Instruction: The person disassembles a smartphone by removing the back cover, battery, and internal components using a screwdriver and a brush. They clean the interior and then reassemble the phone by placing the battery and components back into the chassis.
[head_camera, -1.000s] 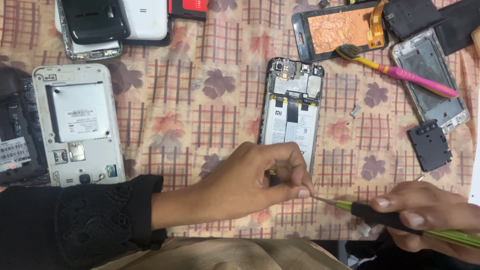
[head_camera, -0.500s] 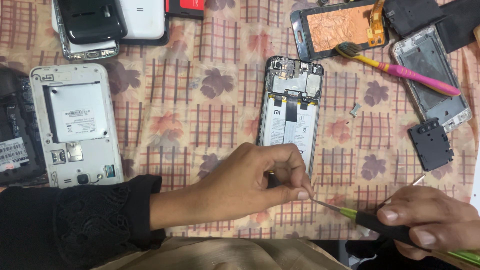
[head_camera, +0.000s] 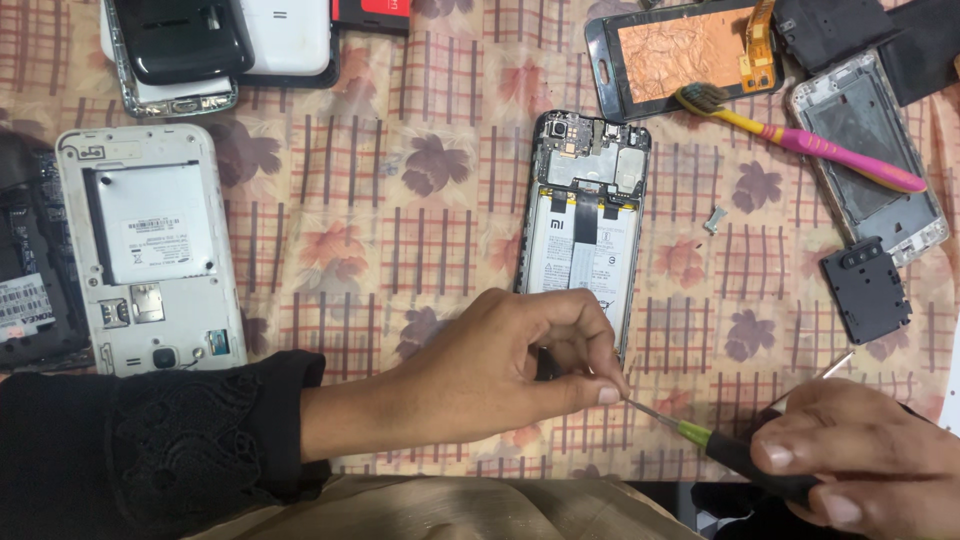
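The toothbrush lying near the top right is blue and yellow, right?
Not quite. The head view shows the toothbrush is pink and yellow, not blue. It does lie near the top right, its bristles on the copper-backed screen panel.

Soft, even indoor light; faint shadows, sharp focus, no glare.

Around a pink-handled toothbrush (head_camera: 800, 140) on the checked floral cloth (head_camera: 400, 230): copper-backed screen panel (head_camera: 685, 50) just left, silver phone frame (head_camera: 880, 165) right, small black cover (head_camera: 866, 290) below, white backless phone (head_camera: 150, 250) far left.
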